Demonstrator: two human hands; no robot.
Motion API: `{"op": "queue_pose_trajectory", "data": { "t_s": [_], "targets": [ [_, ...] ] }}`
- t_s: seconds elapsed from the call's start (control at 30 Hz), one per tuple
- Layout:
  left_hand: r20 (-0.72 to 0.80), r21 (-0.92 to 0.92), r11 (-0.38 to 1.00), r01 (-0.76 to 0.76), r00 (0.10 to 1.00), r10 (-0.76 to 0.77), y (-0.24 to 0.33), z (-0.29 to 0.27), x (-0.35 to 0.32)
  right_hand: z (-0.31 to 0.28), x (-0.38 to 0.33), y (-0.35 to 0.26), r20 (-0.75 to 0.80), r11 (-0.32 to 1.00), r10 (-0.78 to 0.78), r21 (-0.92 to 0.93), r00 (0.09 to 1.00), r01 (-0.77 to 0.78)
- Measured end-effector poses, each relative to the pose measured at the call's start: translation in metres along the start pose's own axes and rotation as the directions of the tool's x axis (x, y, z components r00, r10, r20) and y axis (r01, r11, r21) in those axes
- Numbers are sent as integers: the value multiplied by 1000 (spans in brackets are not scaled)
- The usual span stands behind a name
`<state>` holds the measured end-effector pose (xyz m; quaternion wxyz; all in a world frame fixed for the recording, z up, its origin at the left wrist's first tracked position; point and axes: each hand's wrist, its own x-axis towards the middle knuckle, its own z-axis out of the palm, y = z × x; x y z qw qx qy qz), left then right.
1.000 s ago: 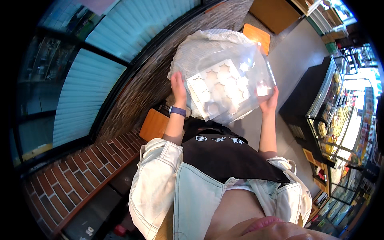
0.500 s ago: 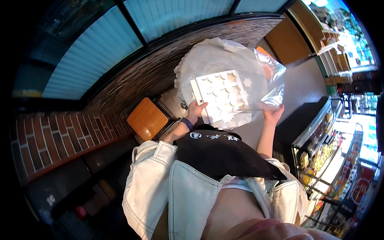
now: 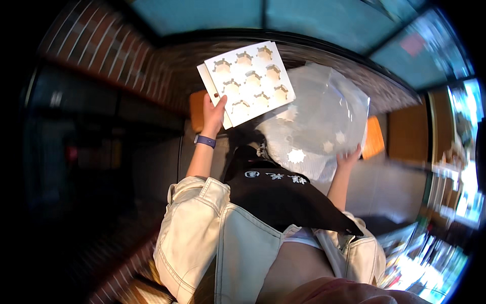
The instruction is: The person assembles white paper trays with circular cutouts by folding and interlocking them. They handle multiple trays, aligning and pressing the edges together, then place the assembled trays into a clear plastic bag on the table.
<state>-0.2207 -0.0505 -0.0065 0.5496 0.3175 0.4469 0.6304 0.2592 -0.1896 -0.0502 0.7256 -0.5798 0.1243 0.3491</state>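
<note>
My left hand grips the near-left edge of a flat white cardboard cupcake box with a holed insert, thumb on top. Rows of scalloped round openings run across its face. It is held up, tilted, beyond the left edge of a round table. My right hand pinches the near-right edge of a clear plastic cover, which spreads over the table's right part. Star-shaped white cut-outs lie on the white tablecloth, some seen through the plastic.
Orange-topped stools stand beside the table, one at the right and one behind my left hand. A stone-faced wall under windows runs behind the table. Blurred shelving and a display case are at the right.
My left hand has lifted the white box off the table and carried it left. My right hand keeps hold of the plastic cover. The whole view has turned left.
</note>
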Motion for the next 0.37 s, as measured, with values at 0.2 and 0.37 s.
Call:
{"op": "queue_pose_trajectory", "data": {
  "t_s": [0.2, 0.37],
  "targets": [
    [-212, -64, 993, -102, 973, 86, 67, -34, -66, 7, 63, 2, -186, 693, -570, -632, 800, 346],
    [-295, -206, 972, -110, 954, 46, -3, 88, -52, 127, 237, -87, 287, 639, -512, -503, 809, 583]
  ]
}}
